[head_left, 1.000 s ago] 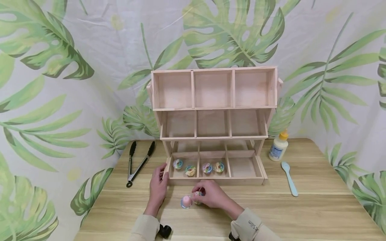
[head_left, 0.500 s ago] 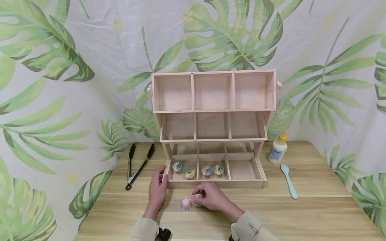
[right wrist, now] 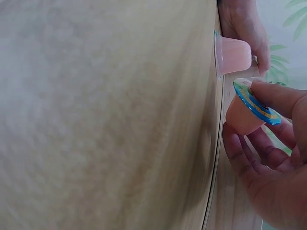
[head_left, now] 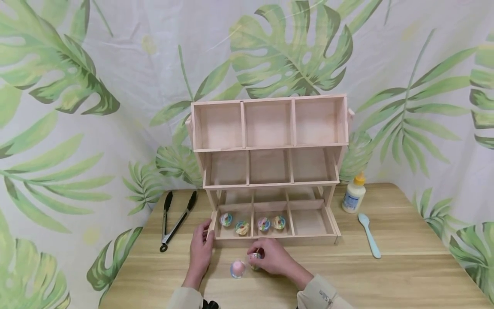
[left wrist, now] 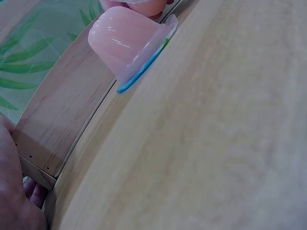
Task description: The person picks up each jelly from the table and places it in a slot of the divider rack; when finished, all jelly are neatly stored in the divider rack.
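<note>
On the wood-grain table [head_left: 417,262], in front of a three-tiered wooden rack [head_left: 270,149], the person's right hand [head_left: 272,256] pinches a small jelly cup [right wrist: 245,106]: the thumb presses on the printed lid while a fingertip meets the rounded base, the gap between them just as wide as the cup, and the other fingers bend loosely behind. The cup is tilted, its lid turned sideways; whether it touches the table cannot be told. Just beside it, to the left, a pink cup [head_left: 238,268] stands upside down, lid flat on the tabletop. The left hand [head_left: 200,250] holds the front left corner of the rack's lowest tray [head_left: 275,242], fingers and thumb curved about the wood and only partly spread. Inside that tray, the left compartment bears a blue-rimmed cup [head_left: 226,219] and, nearer the front, a yellowish cup [head_left: 242,228]; the middle compartment bears a pinkish cup [head_left: 264,224] next to another yellowish one. Left of the rack lie black-tipped tongs [head_left: 177,226], arms spread apart. To its right a yellow-capped bottle [head_left: 352,198] stands upright, with a pale blue spoon [head_left: 369,236] lying nearer the person. Behind everything hangs a leaf-printed cloth [head_left: 131,64].
</note>
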Demonstrator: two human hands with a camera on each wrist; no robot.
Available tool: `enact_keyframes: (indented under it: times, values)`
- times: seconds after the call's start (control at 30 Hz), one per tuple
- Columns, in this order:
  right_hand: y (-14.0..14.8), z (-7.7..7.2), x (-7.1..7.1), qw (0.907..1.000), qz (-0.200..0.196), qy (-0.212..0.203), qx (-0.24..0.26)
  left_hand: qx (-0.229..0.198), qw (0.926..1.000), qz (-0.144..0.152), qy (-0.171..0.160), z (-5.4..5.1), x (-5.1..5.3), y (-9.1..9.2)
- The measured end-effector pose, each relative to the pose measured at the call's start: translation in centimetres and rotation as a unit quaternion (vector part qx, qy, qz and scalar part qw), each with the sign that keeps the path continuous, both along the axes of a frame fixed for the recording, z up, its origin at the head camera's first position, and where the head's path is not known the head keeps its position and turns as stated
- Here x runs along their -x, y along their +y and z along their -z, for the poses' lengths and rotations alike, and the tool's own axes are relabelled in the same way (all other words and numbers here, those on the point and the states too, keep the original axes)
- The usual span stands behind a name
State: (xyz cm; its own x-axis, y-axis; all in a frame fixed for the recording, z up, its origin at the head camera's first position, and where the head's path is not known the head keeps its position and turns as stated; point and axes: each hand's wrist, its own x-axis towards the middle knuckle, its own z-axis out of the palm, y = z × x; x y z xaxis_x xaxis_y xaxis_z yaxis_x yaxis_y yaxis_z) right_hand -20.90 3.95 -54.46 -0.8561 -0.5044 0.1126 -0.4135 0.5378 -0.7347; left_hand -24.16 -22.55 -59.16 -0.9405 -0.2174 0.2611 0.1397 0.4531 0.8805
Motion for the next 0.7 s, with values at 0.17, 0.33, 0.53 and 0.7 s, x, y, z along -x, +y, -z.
enact_keyframes:
  times: [0.17,0.33,0.53,0.7]
  values:
    - [0.1,0.2,-0.1,1.0,0.0,0.0,0.002,0.006,1.0,-0.004,-0.002,0.2,-0.1,0.0]
    - [0.4,-0.7,0.1,0.9997,-0.003,-0.017,0.02,0.011,0.9999,-0.005,-0.001,0.0,0.0,0.0]
    - [1.1,-2.7,0.1,0.9992,0.012,-0.013,0.037,0.009,1.0,-0.004,0.001,0.0,0.0,0.0]
    - [1.9,-3.7,0.1,0.9984,0.035,-0.01,0.043,0.008,1.0,-0.001,-0.004,0.2,-0.1,-0.1]
